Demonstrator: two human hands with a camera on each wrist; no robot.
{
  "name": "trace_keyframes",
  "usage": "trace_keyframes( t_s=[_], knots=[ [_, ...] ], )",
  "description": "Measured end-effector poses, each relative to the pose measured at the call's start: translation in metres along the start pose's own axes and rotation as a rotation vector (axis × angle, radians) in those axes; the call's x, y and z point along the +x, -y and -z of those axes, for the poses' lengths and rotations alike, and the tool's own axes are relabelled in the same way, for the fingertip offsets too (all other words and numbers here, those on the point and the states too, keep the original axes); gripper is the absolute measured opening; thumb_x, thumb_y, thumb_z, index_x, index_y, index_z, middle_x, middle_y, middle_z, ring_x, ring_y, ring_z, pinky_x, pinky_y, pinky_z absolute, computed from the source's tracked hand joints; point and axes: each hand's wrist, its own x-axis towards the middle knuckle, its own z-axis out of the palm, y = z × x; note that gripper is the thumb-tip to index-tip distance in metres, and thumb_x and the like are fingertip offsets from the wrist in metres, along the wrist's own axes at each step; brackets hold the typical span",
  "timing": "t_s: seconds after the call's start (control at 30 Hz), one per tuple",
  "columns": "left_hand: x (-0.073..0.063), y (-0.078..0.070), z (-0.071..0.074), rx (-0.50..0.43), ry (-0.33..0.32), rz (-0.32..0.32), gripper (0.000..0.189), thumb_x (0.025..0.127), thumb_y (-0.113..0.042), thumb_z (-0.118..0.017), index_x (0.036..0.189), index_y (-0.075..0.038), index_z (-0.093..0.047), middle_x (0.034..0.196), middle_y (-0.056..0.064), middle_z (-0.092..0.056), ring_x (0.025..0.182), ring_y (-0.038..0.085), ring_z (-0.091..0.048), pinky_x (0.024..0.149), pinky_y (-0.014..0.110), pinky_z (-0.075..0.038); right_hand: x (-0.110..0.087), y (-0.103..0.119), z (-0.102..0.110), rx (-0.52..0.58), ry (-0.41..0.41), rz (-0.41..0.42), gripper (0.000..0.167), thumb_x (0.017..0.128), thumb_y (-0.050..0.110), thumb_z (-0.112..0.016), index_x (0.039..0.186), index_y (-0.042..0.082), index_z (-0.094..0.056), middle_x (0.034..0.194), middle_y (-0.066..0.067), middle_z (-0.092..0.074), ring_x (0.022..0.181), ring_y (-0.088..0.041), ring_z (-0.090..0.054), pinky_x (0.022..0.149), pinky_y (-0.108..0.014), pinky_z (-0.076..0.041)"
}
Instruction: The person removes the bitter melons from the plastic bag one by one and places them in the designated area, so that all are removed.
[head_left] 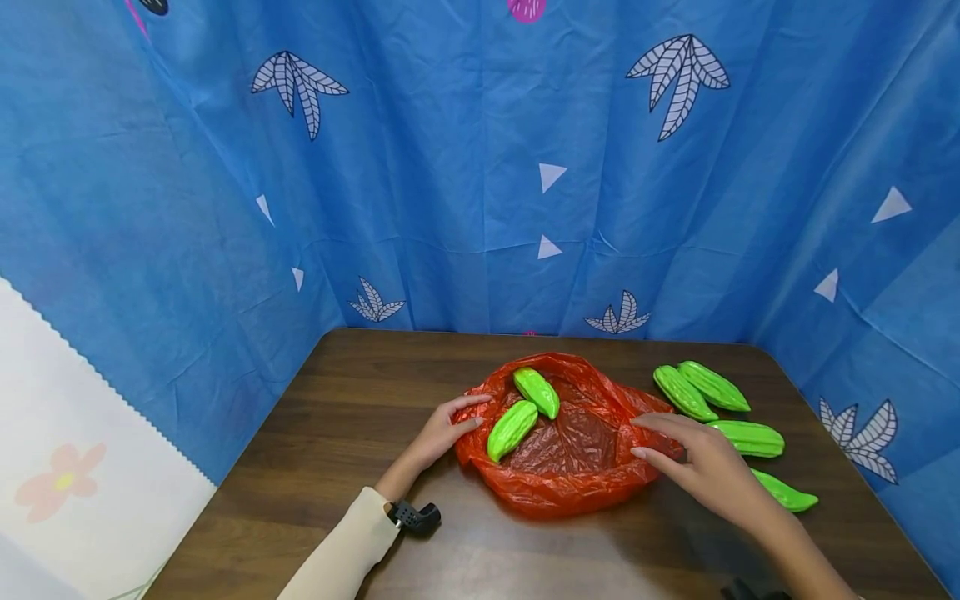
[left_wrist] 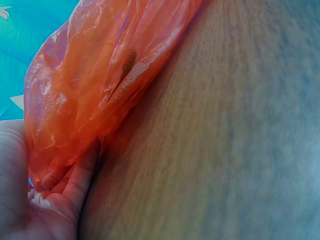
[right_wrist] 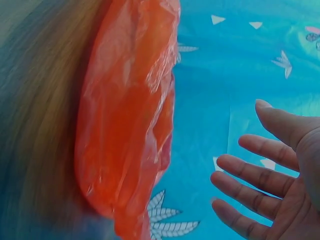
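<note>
A red plastic bag (head_left: 540, 492) lies with its mouth spread wide on the table. Two bright green ridged gourds (head_left: 513, 430) sit inside it, toward the left. My left hand (head_left: 441, 433) holds the bag's left side; in the left wrist view, the thumb and fingers (left_wrist: 80, 177) have the red film between them. Over the bag's right edge hovers my right hand (head_left: 701, 458). The right wrist view shows its fingers (right_wrist: 255, 172) spread, apart from the bag and holding nothing.
Several more green gourds (head_left: 748, 438) lie on the brown wooden table (head_left: 360, 383), right of the bag and partly behind my right hand. A blue patterned curtain (head_left: 480, 167) hangs behind the table and along both sides. A white flowered cloth (head_left: 90, 450) hangs at far left.
</note>
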Motion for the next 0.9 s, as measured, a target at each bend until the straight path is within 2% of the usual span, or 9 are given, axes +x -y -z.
trace_keyframes(
  t_s=[0.17, 0.33, 0.53, 0.73, 0.9],
  knots=[
    [0.001, -0.001, 0.000, -0.010, 0.006, -0.004, 0.043, 0.098, -0.011, -0.066, 0.141, -0.008, -0.061, 0.149, 0.015, -0.051, 0.127, 0.033, -0.056, 0.083, 0.024, -0.056, 0.010, 0.008, -0.005, 0.009, 0.018, 0.025, 0.039, 0.086, 0.030, -0.083, 0.120, 0.014, -0.074, 0.116, 0.000, -0.074, 0.109, -0.026, -0.069, 0.085, -0.050, -0.057],
    [0.000, -0.001, 0.000, -0.010, 0.004, 0.007, 0.043, 0.098, -0.011, -0.067, 0.140, -0.010, -0.062, 0.149, 0.014, -0.052, 0.122, 0.031, -0.059, 0.083, 0.026, -0.057, 0.017, 0.013, -0.013, 0.043, 0.053, 0.034, 0.042, 0.087, 0.032, -0.081, 0.124, 0.014, -0.073, 0.120, -0.002, -0.073, 0.113, -0.029, -0.068, 0.089, -0.054, -0.055],
    [-0.001, -0.001, 0.000, 0.004, 0.001, 0.002, 0.042, 0.098, -0.012, -0.066, 0.140, -0.011, -0.062, 0.150, 0.015, -0.051, 0.128, 0.031, -0.055, 0.086, 0.028, -0.057, 0.025, 0.016, -0.026, 0.064, 0.067, 0.062, 0.045, 0.086, 0.031, -0.082, 0.127, 0.015, -0.072, 0.122, -0.001, -0.072, 0.112, -0.025, -0.068, 0.089, -0.051, -0.056],
    [-0.001, -0.004, 0.000, 0.000, 0.006, 0.003, 0.042, 0.098, -0.011, -0.066, 0.141, -0.010, -0.062, 0.150, 0.015, -0.050, 0.129, 0.032, -0.054, 0.086, 0.026, -0.056, 0.035, 0.019, -0.039, 0.111, 0.103, 0.066, 0.045, 0.089, 0.036, -0.079, 0.129, 0.017, -0.071, 0.125, 0.001, -0.071, 0.116, -0.024, -0.066, 0.093, -0.049, -0.055],
    [0.000, 0.000, 0.001, 0.017, -0.002, 0.015, 0.042, 0.097, -0.013, -0.068, 0.139, -0.013, -0.063, 0.149, 0.011, -0.052, 0.134, 0.030, -0.050, 0.089, 0.025, -0.054, 0.041, 0.026, -0.054, 0.156, 0.121, 0.071, 0.046, 0.086, 0.028, -0.083, 0.128, 0.015, -0.071, 0.126, 0.000, -0.070, 0.118, -0.024, -0.066, 0.094, -0.048, -0.054]
  ],
)
